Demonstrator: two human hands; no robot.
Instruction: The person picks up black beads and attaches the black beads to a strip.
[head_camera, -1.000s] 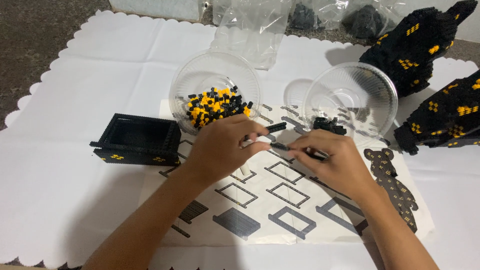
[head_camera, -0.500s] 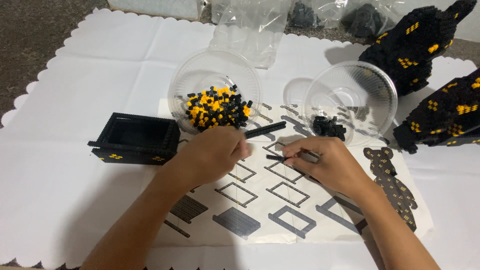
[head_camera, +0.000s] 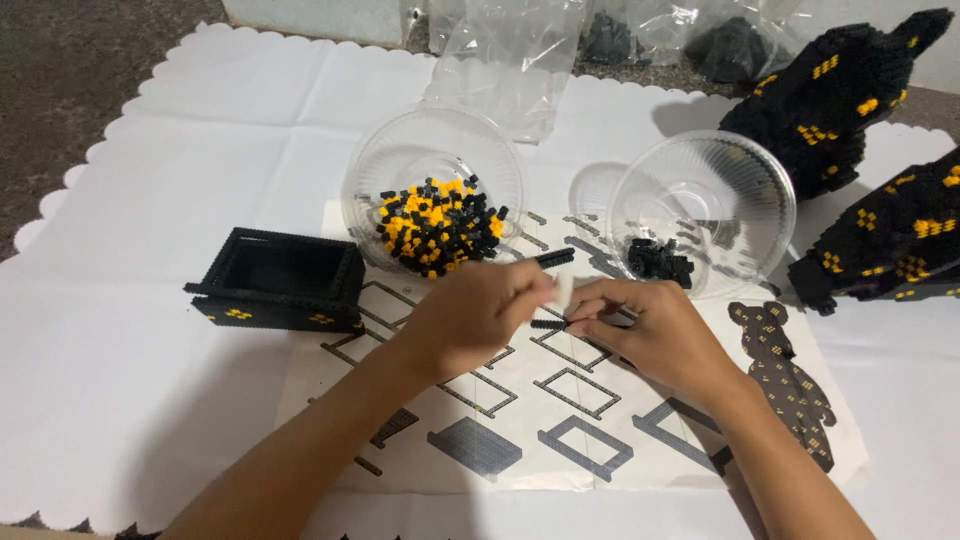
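Right over the printed instruction sheet (head_camera: 560, 420), a short black brick strip (head_camera: 548, 324) is pinched between both hands: the left hand (head_camera: 478, 316) and right hand (head_camera: 645, 335) close their fingers on its ends, likely to press pieces together. Near behind stand a clear bowl of black and yellow bricks (head_camera: 436, 222) and a clear bowl of black bricks (head_camera: 700, 205); a black brick box (head_camera: 278, 282) sits left.
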